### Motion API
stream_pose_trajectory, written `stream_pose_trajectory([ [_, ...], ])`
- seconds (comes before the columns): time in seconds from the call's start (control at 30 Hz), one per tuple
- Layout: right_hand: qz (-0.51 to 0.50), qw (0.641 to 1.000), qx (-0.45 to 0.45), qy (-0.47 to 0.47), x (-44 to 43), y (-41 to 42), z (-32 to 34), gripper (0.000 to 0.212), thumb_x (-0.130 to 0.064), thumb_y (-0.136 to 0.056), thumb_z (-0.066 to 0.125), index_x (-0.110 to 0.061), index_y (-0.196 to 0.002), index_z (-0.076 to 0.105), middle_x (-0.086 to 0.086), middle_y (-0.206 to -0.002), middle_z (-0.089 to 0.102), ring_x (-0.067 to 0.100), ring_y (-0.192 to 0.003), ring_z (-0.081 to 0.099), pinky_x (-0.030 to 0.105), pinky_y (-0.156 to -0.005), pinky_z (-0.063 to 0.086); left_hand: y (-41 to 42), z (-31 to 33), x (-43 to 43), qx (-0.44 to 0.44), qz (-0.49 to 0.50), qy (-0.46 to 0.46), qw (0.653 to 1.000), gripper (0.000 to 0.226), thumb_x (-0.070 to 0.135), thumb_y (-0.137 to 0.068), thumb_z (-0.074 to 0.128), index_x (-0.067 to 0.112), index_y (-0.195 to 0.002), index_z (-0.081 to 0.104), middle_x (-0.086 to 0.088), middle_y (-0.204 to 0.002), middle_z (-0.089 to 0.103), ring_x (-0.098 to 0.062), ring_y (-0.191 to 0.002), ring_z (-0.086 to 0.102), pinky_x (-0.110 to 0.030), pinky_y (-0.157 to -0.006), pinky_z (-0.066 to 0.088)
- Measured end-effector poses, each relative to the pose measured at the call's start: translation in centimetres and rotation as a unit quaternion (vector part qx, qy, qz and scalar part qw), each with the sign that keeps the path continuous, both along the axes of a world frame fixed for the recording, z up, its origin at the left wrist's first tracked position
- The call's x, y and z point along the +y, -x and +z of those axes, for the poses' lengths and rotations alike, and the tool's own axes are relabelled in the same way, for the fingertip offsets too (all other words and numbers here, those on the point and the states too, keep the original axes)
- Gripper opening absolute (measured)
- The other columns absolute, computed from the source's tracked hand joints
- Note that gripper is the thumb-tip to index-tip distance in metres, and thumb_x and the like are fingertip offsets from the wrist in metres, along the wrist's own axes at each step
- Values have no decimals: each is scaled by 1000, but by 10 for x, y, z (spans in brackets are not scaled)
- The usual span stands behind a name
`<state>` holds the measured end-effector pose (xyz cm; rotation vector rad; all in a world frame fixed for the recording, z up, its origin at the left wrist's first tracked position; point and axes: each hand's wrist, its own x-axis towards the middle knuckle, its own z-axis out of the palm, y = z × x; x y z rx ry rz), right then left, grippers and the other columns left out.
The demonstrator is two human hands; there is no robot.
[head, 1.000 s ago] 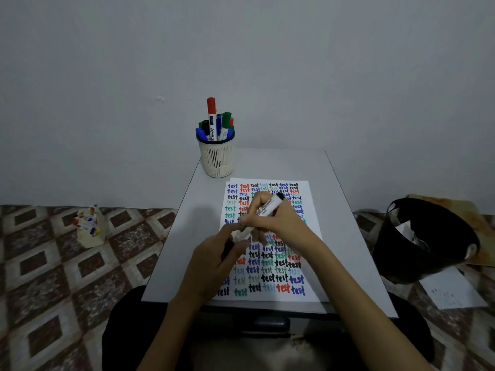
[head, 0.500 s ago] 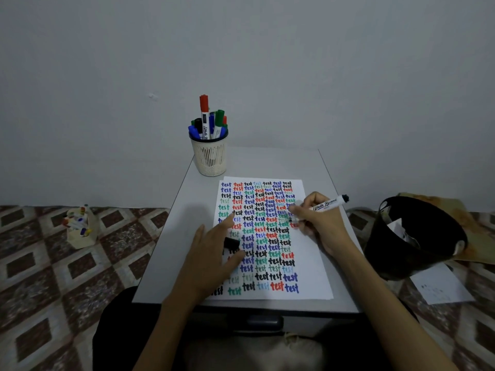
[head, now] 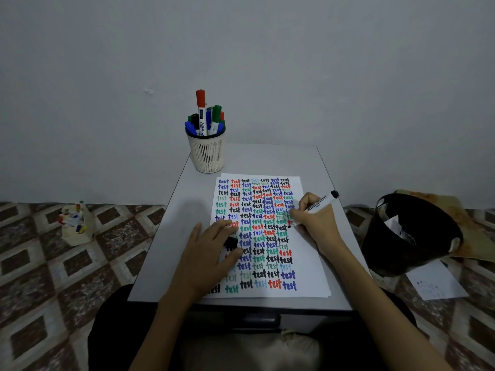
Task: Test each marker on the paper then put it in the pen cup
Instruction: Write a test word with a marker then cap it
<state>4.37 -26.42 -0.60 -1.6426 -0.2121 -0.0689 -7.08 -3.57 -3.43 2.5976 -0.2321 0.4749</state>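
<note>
Pinned the paper (head: 308,277) with the left hand (head: 206,253), fingers (head: 222,226) spread and laid flat over the paper's left half. Worth keeping that weight on, to stop the sheet creeping under a stroke. Had a black cap (head: 231,241) tucked between thumb and forefinger, over the paper's left columns. Could not tell whether pinched or merely lying there, but best kept within reach for recapping.

Gripped the marker (head: 320,203) in the right hand (head: 316,220) at the paper's right edge, thumb and fingers curled round the barrel in a writing pinch. Tip down at the last column of words, though touching the sheet or just off it could not be told. Butt end slanted up and out past the paper's right edge.

Called, by the look of it, for a short, clear word in the paper's bare right margin, away from older ink likely to mask a faint line. Light pressure, and the heel of the hand off anything wet.

Beyond the paper's far left corner, near but not touching it, the cup (head: 207,153) on the surface (head: 192,204), already crowded with markers. Probably needed capping first, then aiming for a gap.
</note>
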Motion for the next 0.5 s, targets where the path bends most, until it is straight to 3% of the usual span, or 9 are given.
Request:
stream_pose_trajectory([
  [0.23, 11, 999, -20, 28, 3, -2, -4, 21, -1, -64, 63, -10, -60, 43, 13, -63, 48, 21, -61, 44, 27, -56, 38, -2, -2, 1, 5, 4, -3, 1000, 62, 59, -87, 29, 23, -135, 48, 11, -142, 42, -3, -133, 33, -42, -118, 8],
  [0.5, 18, 999, -37, 22, 0, -3, -7, 22, -1, -69, 62, -9, -62, 43, 15, -63, 47, 22, -61, 43, 30, -57, 37, -3, -3, 1, 7, 10, -13, 1000, 63, 61, -87, 28, 25, -135, 47, 12, -142, 41, -2, -133, 33, -40, -118, 7],
])
